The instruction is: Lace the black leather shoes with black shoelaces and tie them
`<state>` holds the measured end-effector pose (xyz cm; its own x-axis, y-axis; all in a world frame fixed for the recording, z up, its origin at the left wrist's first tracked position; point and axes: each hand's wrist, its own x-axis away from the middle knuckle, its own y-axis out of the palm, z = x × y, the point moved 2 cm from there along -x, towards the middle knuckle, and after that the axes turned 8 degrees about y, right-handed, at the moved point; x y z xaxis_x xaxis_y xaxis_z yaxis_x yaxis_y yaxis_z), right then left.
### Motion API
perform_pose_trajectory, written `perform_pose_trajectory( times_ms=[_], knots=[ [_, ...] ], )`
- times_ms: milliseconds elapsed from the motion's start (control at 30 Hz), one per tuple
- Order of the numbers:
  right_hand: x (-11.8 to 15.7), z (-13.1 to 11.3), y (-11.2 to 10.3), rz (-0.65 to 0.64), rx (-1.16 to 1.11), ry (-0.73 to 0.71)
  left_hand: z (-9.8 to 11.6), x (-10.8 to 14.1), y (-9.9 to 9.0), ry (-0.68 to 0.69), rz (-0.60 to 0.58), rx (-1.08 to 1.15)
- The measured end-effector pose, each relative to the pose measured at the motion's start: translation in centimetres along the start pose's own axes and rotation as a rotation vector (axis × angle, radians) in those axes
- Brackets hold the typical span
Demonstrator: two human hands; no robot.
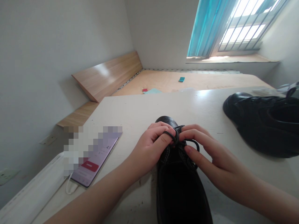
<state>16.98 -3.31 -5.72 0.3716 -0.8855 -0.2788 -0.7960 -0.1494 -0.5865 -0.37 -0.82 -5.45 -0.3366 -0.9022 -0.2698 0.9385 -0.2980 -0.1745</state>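
Note:
A black leather shoe [181, 186] stands on the white table, its toe pointing away from me. Its dark shoelace [177, 136] is looped above the tongue, between my two hands. My left hand [155, 140] is closed, with thumb and forefinger pinching a loop of the lace. On the other side, my right hand [202, 144] has its fingertips bent onto the lace at the knot, and a second loop sticks out between its forefinger and thumb. The exact grip of the right fingertips is partly hidden by the lace.
Another black shoe [266, 124] sits on the white table [140, 109] at the right. A phone [98, 158] with a lit screen lies at the left, near a white cable [69, 184]. Beyond the table is a wooden bed board [205, 81] with small items on it.

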Motion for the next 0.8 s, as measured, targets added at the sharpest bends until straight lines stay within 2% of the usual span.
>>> perform_pose_trajectory(
  times_ms=[167,267,333,667,800],
  knots=[
    [-0.02,-0.13,-0.04,0.017,0.021,-0.001,-0.28,-0.06,-0.21,-0.043,0.072,0.090],
    [-0.03,-0.03,-0.03,0.010,0.021,0.006,-0.23,-0.08,-0.24,-0.007,0.109,0.113],
    [-0.04,0.04,-0.03,0.003,0.018,0.008,-0.07,-0.06,-0.22,0.021,0.111,0.097],
    [-0.12,0.02,0.00,0.008,0.016,-0.001,0.37,-0.23,-0.32,-0.002,0.108,0.047],
    [-0.03,0.04,0.01,-0.003,0.010,0.001,0.32,-0.29,-0.35,-0.020,0.145,0.071]
  ],
)
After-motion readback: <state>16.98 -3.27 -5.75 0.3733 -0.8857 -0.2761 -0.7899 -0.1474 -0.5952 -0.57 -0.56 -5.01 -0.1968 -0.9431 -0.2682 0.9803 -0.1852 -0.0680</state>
